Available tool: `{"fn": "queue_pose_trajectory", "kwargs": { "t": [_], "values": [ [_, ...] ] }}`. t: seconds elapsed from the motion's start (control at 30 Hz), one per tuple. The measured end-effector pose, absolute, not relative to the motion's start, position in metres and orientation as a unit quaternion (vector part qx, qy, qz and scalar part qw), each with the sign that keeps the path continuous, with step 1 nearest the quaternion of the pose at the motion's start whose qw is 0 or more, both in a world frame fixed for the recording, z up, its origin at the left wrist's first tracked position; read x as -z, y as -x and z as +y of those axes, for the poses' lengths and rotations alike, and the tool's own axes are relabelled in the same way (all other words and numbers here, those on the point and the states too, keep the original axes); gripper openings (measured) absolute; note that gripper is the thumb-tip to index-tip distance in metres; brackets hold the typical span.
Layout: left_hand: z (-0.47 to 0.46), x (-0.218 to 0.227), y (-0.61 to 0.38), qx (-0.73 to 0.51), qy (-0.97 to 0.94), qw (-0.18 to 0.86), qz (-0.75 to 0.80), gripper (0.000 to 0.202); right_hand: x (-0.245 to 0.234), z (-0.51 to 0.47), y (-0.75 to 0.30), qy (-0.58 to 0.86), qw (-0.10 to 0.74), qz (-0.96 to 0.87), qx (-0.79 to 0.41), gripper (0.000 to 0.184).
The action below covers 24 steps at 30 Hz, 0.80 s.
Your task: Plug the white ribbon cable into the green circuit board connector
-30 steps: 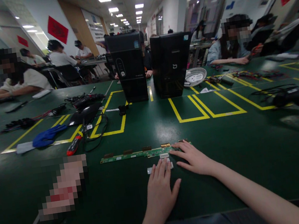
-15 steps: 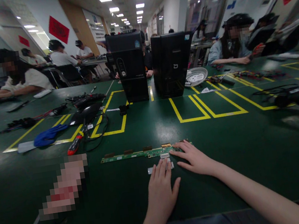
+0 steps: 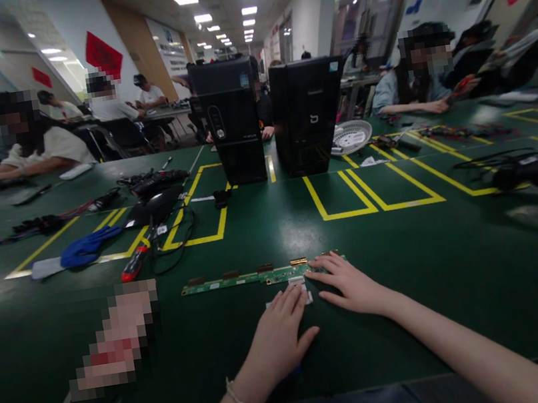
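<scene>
A long, narrow green circuit board [image 3: 240, 280] with brown tabs along its far edge lies on the green table. My right hand [image 3: 349, 282] rests with fingers spread over the right end of the board, covering part of it. Below the board's middle, a white ribbon cable [image 3: 308, 297] joins it at a pale connector [image 3: 296, 281]. My left hand [image 3: 281, 334] lies palm down over that cable, fingers stretched out and thumb apart, hiding most of it. A small blue patch [image 3: 297, 370] shows under the left palm, too little seen to name.
Two black computer towers [image 3: 236, 125] stand at the back. On the left lie a red-and-black screwdriver [image 3: 135, 263], a blue glove [image 3: 88, 247], cables and a pixelated patch [image 3: 122, 338]. Farther right are a white basket [image 3: 353, 137] and black cables [image 3: 508, 176]. People sit around.
My left hand has turned at the wrist, its forearm swinging left, and now covers more of the white cable. The blue patch has come into view. My right hand stays in place.
</scene>
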<state>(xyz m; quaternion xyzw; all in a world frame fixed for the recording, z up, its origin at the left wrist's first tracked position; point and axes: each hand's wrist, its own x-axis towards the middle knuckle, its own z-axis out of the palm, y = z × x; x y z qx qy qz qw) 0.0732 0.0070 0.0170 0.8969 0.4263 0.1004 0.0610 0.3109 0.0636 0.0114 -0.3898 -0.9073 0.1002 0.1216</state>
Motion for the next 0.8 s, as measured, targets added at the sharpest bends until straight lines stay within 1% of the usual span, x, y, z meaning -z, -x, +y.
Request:
{"fn": "queue_pose_trajectory", "kwargs": {
  "t": [0.4,0.6,0.8],
  "values": [
    [0.024,-0.024,-0.056,-0.099,-0.927,0.062,0.356,0.050,-0.012,0.062,-0.311,0.385,0.134,-0.908,-0.098,0.049],
    [0.035,-0.027,-0.047,-0.086,-0.943,0.065,0.316,0.049,-0.012,0.062,-0.311,0.393,0.120,-0.907,-0.096,0.049],
    [0.034,-0.025,-0.048,-0.086,-0.941,0.062,0.323,0.054,-0.012,0.062,-0.311,0.392,0.116,-0.908,-0.095,0.050]
  ]
}}
